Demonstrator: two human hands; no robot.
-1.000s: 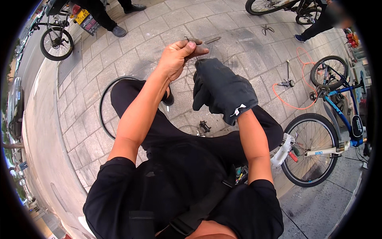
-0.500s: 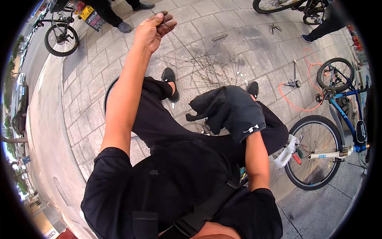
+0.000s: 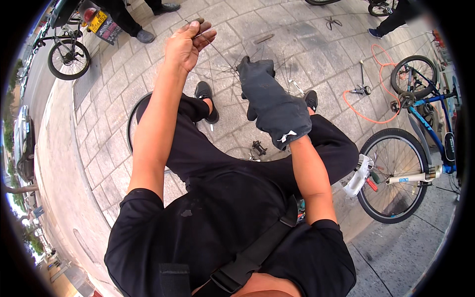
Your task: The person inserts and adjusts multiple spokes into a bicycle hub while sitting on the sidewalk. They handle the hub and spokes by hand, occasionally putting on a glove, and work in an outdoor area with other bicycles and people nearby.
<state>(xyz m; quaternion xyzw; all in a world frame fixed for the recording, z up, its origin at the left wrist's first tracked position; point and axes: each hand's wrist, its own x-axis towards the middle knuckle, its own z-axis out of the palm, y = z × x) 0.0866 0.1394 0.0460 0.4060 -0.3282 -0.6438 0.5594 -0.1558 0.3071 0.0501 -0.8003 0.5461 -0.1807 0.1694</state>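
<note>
My left hand (image 3: 189, 48) is raised at the far left over the paving. Its fingers are closed in a pinch around a thin metal spoke (image 3: 213, 46). A loose dark glove (image 3: 277, 101) covers my right hand, which reaches forward between my knees; its fingers are hidden inside. The glove's tip lies over a scatter of thin spokes (image 3: 221, 74) on the ground, so part of them is hidden. Below the glove, a black wheel hub (image 3: 258, 148) rests near my lap. Beside my left leg curves a wheel rim (image 3: 131, 121).
A blue bicycle (image 3: 426, 118) stands at right, near an orange air hose (image 3: 346, 101) with a gauge (image 3: 366, 90). By its wheel are a white plastic piece (image 3: 357, 177) and a red-handled tool (image 3: 372, 184). Scissors (image 3: 333, 23) lie farther off. Bystanders' legs (image 3: 129, 20) show at the far left.
My gloved right hand has swung forward and left, toward the spokes, and the glove is stretched out straighter. The hub now shows more fully. My left hand stays raised with its spoke.
</note>
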